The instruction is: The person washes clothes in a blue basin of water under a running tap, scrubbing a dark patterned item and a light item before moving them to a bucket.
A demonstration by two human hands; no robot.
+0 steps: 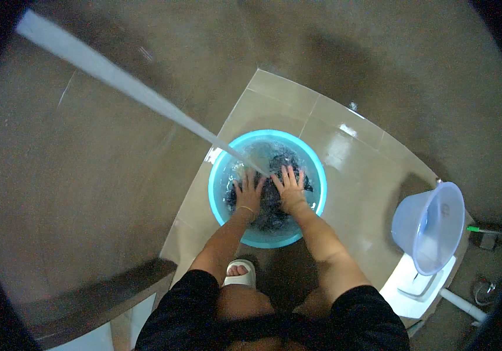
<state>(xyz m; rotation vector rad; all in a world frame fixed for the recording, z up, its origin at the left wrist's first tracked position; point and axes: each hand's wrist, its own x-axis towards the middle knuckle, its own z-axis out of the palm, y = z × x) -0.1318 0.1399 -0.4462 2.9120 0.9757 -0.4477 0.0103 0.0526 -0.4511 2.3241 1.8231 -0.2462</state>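
A round turquoise-rimmed basin (323,184) stands on the tiled floor, holding water and dark cloth (273,219). My left hand (248,191), with a thin bracelet at the wrist, lies spread over the cloth on the left side of the basin. Beside it, my right hand (290,188) rests with fingers apart on the cloth at the right. Both palms face down, and neither hand visibly grasps anything. A stream of water (145,94) comes from the upper left and lands between my hands. Water and the hands hide part of the cloth.
At the right, a translucent bluish plastic tub (409,221) is tilted over a white fixture (409,285). A white pipe (464,305) and a green-ended rod (492,231) are near the right wall. Walls bound the tiled floor (352,188). A white slipper (244,278) is below the basin.
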